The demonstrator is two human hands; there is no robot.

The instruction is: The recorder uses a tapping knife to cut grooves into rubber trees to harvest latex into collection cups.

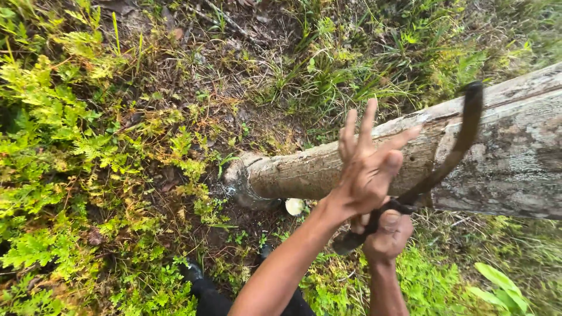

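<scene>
I see the right hand point(386, 234) clamped round the handle of a curved dark knife point(451, 155); its blade arcs up across the trunk point(515, 158), tip near the trunk's upper edge; the left hand point(366, 169) sits just above the right, fingers point(367, 123) spread wide, gripping nothing, palm by the handle; whether it touches I cannot tell; the trunk leans from soil point(193, 76) among ferns point(52, 146) and grass point(328, 76); a dark shoe point(196, 281) shows below.
</scene>
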